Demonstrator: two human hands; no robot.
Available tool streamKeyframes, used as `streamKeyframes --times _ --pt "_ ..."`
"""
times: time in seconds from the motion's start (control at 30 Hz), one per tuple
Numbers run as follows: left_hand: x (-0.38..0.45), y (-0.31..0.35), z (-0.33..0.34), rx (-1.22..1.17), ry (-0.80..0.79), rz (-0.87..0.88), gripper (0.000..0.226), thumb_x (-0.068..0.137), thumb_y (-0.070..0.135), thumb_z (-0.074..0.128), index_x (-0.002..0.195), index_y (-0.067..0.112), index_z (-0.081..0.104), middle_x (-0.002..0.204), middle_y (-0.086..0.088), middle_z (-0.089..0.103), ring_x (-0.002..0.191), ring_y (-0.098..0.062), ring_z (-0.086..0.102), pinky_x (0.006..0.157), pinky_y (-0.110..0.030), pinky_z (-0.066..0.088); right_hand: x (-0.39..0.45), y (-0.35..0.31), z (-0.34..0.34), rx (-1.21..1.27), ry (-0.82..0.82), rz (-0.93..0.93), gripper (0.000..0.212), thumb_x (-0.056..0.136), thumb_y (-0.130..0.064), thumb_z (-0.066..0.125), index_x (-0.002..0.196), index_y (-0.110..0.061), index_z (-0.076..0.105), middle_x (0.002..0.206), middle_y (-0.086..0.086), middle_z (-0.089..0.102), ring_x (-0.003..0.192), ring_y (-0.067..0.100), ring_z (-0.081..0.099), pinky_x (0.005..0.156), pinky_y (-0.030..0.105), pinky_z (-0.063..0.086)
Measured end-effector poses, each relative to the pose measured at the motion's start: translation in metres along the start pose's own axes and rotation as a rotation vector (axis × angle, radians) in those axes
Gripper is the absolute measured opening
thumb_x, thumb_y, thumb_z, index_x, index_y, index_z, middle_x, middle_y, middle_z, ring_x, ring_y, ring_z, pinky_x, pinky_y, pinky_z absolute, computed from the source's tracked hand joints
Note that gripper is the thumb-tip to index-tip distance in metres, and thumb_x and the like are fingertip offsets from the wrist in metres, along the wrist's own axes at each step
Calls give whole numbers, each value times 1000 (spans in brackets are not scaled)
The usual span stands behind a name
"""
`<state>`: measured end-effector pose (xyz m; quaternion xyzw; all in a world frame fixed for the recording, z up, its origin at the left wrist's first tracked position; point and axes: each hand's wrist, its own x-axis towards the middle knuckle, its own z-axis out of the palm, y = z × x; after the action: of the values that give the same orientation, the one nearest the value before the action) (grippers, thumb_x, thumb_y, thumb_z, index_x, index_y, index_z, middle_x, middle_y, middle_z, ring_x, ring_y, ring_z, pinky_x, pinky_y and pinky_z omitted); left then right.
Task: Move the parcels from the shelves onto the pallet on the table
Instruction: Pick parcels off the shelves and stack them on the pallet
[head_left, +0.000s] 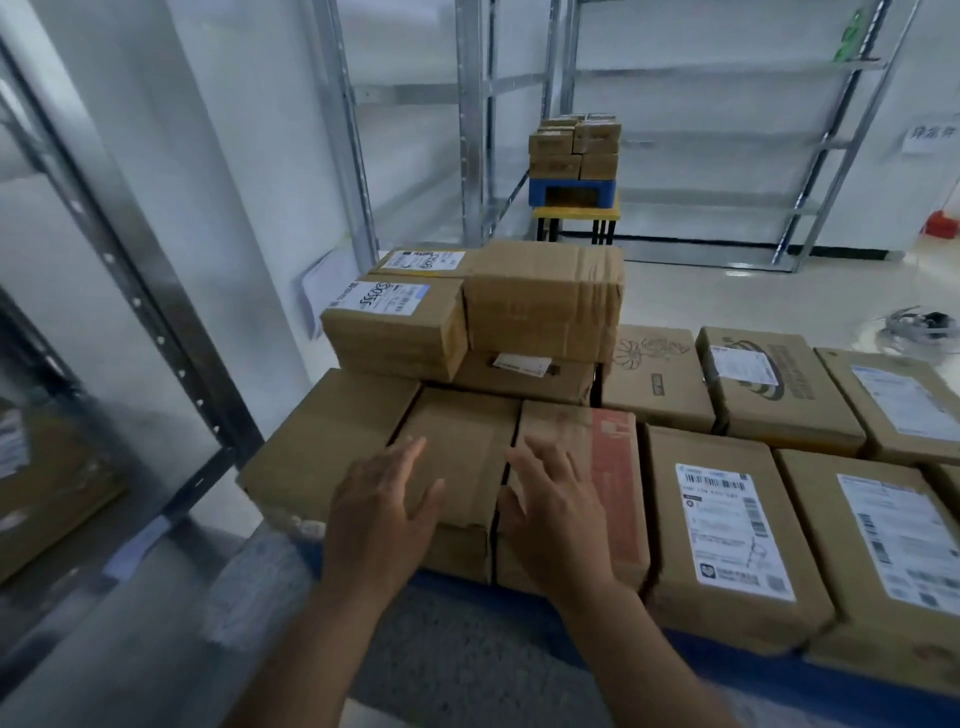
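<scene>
Several brown cardboard parcels lie in rows on a blue pallet (737, 662) right in front of me. My left hand (382, 512) is over a plain brown parcel (462, 447) at the front, fingers straight and spread. My right hand (553, 512) is over the neighbouring parcel with a red printed side (605, 462), fingers also spread. Neither hand holds anything. Behind them a second layer of parcels is stacked: a labelled box (397, 327) and a larger taped box (545, 299).
A metal shelf upright (130, 270) runs down the left, with a parcel (47, 493) on the shelf behind it. Far back, another blue pallet (571, 191) with stacked boxes stands on a yellow table (576, 213). Bare metal shelving (727, 130) lines the back wall.
</scene>
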<state>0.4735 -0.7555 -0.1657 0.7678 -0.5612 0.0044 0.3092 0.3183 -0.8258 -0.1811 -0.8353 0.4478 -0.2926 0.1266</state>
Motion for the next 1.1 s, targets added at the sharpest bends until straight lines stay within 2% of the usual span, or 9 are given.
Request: streamKeyframes --times 0.1,0.3,0.47,0.53,0.6,0.7,0.8,0.93,1.1 --pt "-25 -15 -5 8 -9 -84 55 91 53 42 140 26 40 135 1 51 123 -17 40 99 -35 34 -12 -14 11 9 10 -26 34 89 -22 59 123 -15 57 137 10 49 125 29 47 99 42 45" --pt "-63 -39 -22 -55 36 -198 59 84 51 41 136 23 48 133 -1 53 122 -23 44 101 -44 37 -26 -47 24 14 -41 -83 36 92 -21 56 127 -14 56 138 11 49 126 28 45 98 41 40" --pt "-92 -68 -46 -109 87 -280 63 83 58 42 132 20 52 128 -3 58 118 -26 52 96 -49 44 -41 -82 39 18 -39 -171 28 89 -20 52 115 -13 60 128 13 56 114 30 54 88 37 44" --pt "-108 -80 -57 -80 121 -282 66 82 58 39 130 16 53 125 -5 60 115 -27 54 96 -49 44 -50 -100 44 46 -42 -218 32 87 -27 47 111 -13 63 121 12 60 107 30 58 83 35 45" --pt "-129 -88 -74 -12 161 -311 58 87 49 49 131 13 52 127 -8 59 116 -28 52 98 -41 40 -62 -119 51 68 -51 -272 32 85 -26 56 112 -11 64 119 13 60 106 31 59 84 39 48" --pt "-172 -105 -103 62 175 -421 52 89 41 55 133 13 51 132 -8 55 122 -28 47 99 -39 35 -91 -153 64 86 -92 -338 37 82 -21 68 118 -11 62 123 13 59 111 30 57 89 45 50" --pt "-229 -130 -129 101 217 -459 61 82 50 44 124 8 59 123 -12 61 112 -35 55 94 -44 41 -131 -191 76 123 -150 -386 39 83 -24 68 120 -14 62 127 12 58 114 30 56 91 41 46" --pt "-308 -156 -163 164 277 -514 58 83 48 44 118 7 63 118 -13 64 107 -33 61 92 -47 47 -190 -241 87 136 -212 -478 39 85 -30 64 121 -15 62 131 12 56 118 30 55 91 47 50" --pt "-383 -173 -196 192 320 -554 58 82 50 44 119 9 62 119 -11 64 109 -30 60 95 -43 43 -252 -292 85 139 -232 -531 40 82 -28 68 119 -13 62 128 13 58 115 29 57 90 38 45"
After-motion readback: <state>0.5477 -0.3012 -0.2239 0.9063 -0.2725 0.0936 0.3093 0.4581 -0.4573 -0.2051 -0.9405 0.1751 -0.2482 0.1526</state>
